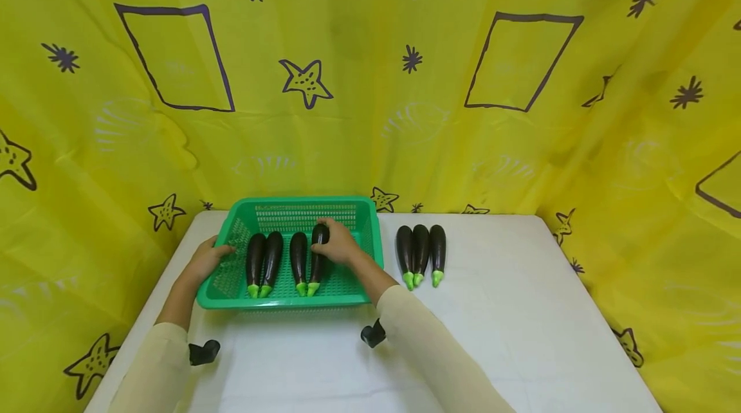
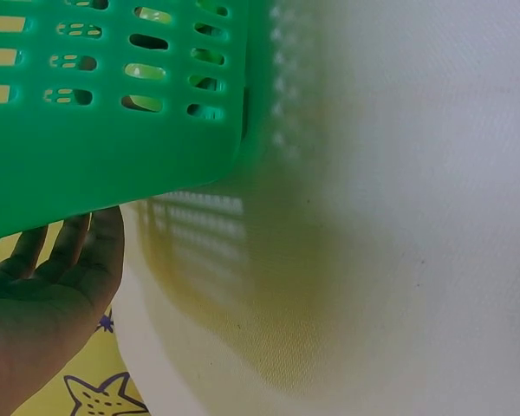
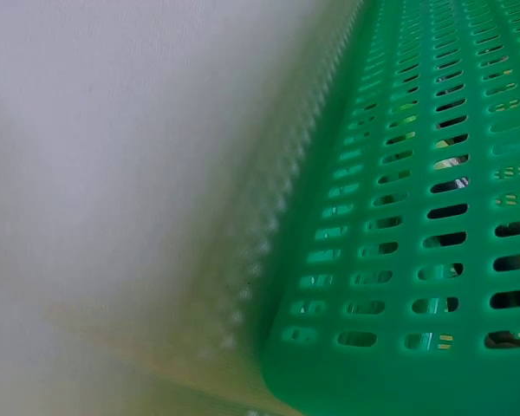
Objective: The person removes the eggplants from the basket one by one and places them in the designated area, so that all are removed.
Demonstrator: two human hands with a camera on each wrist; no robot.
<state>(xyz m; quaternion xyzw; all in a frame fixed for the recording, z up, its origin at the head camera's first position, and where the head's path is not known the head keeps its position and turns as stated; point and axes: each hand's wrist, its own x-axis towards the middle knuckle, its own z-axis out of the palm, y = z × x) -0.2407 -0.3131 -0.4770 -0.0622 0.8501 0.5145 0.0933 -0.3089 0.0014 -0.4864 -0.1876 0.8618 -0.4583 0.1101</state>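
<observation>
A green plastic basket (image 1: 289, 302) with slotted walls stands on the white table, and its side fills much of both wrist views. My left hand (image 1: 205, 260) grips the basket's left rim; in the left wrist view its fingers (image 2: 100, 251) lie against the outer side. Inside the basket are dark eggplants with green stem ends: a pair at the left, with one eggplant (image 1: 272, 258) leaning close to its neighbour, and another eggplant (image 1: 298, 258) right of the middle. My right hand (image 1: 340, 244) holds the rightmost eggplant (image 1: 317, 265) by its upper part. The right wrist view does not clearly show this hand.
Three eggplants (image 1: 420, 252) lie side by side on the table (image 1: 492, 336), right of the basket, stem ends towards me. A yellow curtain (image 1: 359, 143) with drawn stars and frames hangs behind and along both sides of the table.
</observation>
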